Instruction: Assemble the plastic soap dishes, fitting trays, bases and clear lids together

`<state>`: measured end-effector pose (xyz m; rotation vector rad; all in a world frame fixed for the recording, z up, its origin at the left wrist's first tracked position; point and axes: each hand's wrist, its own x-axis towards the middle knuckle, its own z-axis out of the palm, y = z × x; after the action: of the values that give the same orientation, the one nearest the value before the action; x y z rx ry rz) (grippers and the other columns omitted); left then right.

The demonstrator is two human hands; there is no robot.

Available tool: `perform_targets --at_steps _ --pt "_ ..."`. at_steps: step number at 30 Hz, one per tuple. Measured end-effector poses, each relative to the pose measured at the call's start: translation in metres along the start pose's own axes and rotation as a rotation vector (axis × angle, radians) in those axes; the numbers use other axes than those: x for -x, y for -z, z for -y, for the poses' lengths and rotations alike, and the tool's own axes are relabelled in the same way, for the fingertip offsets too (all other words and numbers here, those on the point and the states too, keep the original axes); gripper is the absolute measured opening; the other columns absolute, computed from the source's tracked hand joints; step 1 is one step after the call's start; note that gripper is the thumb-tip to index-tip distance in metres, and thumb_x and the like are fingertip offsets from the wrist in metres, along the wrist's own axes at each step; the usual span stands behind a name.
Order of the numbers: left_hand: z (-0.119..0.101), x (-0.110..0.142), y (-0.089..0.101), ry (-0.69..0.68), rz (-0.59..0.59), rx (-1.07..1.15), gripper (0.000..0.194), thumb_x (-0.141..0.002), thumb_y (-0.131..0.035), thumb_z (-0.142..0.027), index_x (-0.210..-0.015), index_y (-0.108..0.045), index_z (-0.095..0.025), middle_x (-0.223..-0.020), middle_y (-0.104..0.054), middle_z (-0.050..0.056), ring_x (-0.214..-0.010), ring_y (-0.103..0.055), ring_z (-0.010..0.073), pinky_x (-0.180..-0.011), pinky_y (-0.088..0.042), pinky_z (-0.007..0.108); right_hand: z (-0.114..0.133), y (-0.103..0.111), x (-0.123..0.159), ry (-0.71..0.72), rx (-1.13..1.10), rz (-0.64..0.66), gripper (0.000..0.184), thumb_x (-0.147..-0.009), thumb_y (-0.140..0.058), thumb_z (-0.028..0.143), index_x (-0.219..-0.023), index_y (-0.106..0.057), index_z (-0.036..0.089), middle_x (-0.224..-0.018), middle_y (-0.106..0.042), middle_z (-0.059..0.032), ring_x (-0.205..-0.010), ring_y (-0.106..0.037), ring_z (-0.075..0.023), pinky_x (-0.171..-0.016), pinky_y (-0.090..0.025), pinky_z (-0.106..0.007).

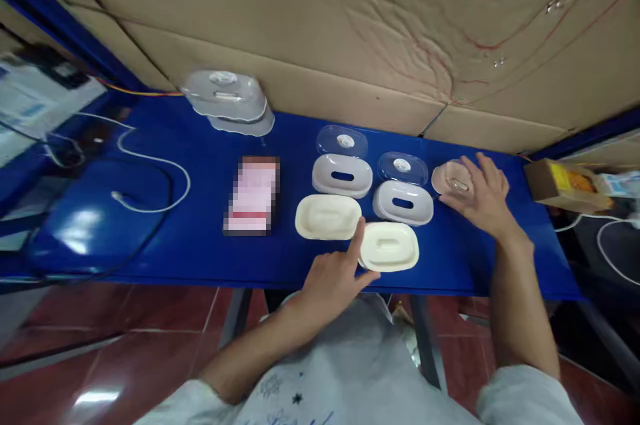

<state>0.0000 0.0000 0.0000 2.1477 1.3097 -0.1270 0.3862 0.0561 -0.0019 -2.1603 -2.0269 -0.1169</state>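
Note:
On the blue table, my left hand lies at the near-left side of a cream oval tray. Its index finger and thumb are spread apart and appear to touch the tray's edge. A second cream oval tray is just to the left. At the right, my right hand spans a pinkish oval container with a clear lid, thumb on the near edge and index finger at the far edge. Two whitish oval covers with slots, one on the left and one on the right, lie between the hands.
Behind the covers lie clear lids, one on the left and one on the right. Stacked clear containers stand at the back left. A blurred pink phone-like rectangle, a white cable and a cardboard box are also around.

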Motion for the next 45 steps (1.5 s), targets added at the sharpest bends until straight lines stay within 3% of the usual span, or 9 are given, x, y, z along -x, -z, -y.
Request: perform_targets --at_steps 9,12,15,17,22,29,36,42,45 --pt "0.014 0.012 -0.010 -0.121 -0.256 0.439 0.073 -0.105 -0.065 -0.045 -0.169 -0.035 -0.028 -0.085 -0.075 -0.001 -0.070 -0.069 0.0179 -0.070 -0.054 0.032 -0.021 0.004 0.007 -0.185 -0.178 -0.023 0.099 -0.085 -0.082 0.065 -0.162 -0.044 0.015 -0.154 -0.057 -0.0263 -0.144 -0.052 -0.0366 -0.118 -0.044 -0.047" --pt "0.012 0.012 -0.016 -0.226 -0.307 0.838 0.089 -0.096 -0.078 -0.046 -0.170 -0.028 -0.037 -0.126 -0.075 0.008 -0.090 -0.072 0.0196 -0.070 -0.060 0.031 0.013 0.015 0.029 -0.079 -0.348 -0.109 0.101 -0.085 -0.079 0.071 -0.164 -0.041 0.021 -0.154 -0.055 -0.0227 -0.139 -0.058 -0.0361 -0.116 -0.048 -0.050" --pt "0.006 0.005 -0.023 -0.369 -0.305 1.175 0.122 -0.081 -0.094 -0.045 -0.171 -0.012 -0.048 -0.174 -0.038 0.013 -0.133 -0.066 0.0293 -0.095 -0.066 0.042 0.068 0.028 0.055 0.212 -0.529 0.066 0.102 -0.084 -0.078 0.077 -0.165 -0.038 0.031 -0.160 -0.052 -0.0162 -0.145 -0.055 -0.0395 -0.120 -0.047 -0.057" --pt "0.002 -0.002 -0.026 -0.417 -0.333 1.284 0.130 -0.074 -0.099 -0.045 -0.170 -0.012 -0.049 -0.181 -0.025 0.012 -0.152 -0.052 0.0353 -0.117 -0.055 0.054 0.105 0.032 0.066 0.368 -0.608 0.205 0.108 -0.080 -0.078 0.081 -0.166 -0.036 0.032 -0.160 -0.053 -0.0153 -0.144 -0.056 -0.0400 -0.119 -0.051 -0.055" --pt "0.002 -0.009 -0.023 -0.294 -0.433 1.369 0.087 -0.083 -0.092 -0.041 -0.155 -0.043 -0.035 -0.160 -0.056 0.011 -0.144 -0.060 0.0331 -0.123 -0.048 0.057 0.152 0.027 0.070 0.428 -0.720 0.226 0.110 -0.081 -0.071 0.086 -0.169 -0.029 0.035 -0.164 -0.049 -0.0148 -0.150 -0.052 -0.0399 -0.120 -0.051 -0.057" --pt "0.004 0.004 -0.012 -0.282 -0.402 1.435 0.083 -0.078 -0.094 -0.044 -0.148 -0.052 -0.031 -0.156 -0.060 0.011 -0.138 -0.063 0.0334 -0.117 -0.053 0.051 0.058 0.011 0.016 0.008 -0.448 -0.177 0.098 -0.093 -0.072 0.073 -0.170 -0.032 0.029 -0.169 -0.043 -0.0160 -0.155 -0.044 -0.0391 -0.130 -0.036 -0.063" --pt "0.006 -0.001 -0.015 -0.251 -0.418 1.428 0.080 -0.079 -0.093 -0.046 -0.147 -0.053 -0.031 -0.155 -0.061 0.010 -0.138 -0.063 0.0337 -0.117 -0.052 0.051 -0.025 -0.017 -0.031 -0.134 -0.313 0.104 0.113 -0.079 -0.077 0.081 -0.167 -0.038 0.022 -0.176 -0.034 -0.0224 -0.164 -0.029 -0.0477 -0.131 -0.023 -0.073" --pt "0.001 -0.004 -0.019 -0.282 -0.458 1.439 0.084 -0.078 -0.094 -0.049 -0.149 -0.052 -0.031 -0.155 -0.061 0.012 -0.137 -0.064 0.0351 -0.115 -0.054 0.051 0.052 0.026 0.018 0.135 -0.405 -0.023 0.088 -0.101 -0.058 0.071 -0.174 -0.025 0.034 -0.183 -0.025 -0.0081 -0.170 -0.023 -0.0348 -0.139 -0.022 -0.058" --pt "-0.005 -0.003 -0.021 -0.324 -0.456 1.442 0.089 -0.078 -0.093 -0.055 -0.152 -0.050 -0.032 -0.159 -0.058 0.012 -0.139 -0.063 0.0360 -0.116 -0.053 0.052 0.114 0.047 0.065 0.467 -0.497 0.240 0.116 -0.084 -0.067 0.088 -0.175 -0.014 0.039 -0.185 -0.018 -0.0062 -0.169 -0.023 -0.0426 -0.133 -0.033 -0.067"
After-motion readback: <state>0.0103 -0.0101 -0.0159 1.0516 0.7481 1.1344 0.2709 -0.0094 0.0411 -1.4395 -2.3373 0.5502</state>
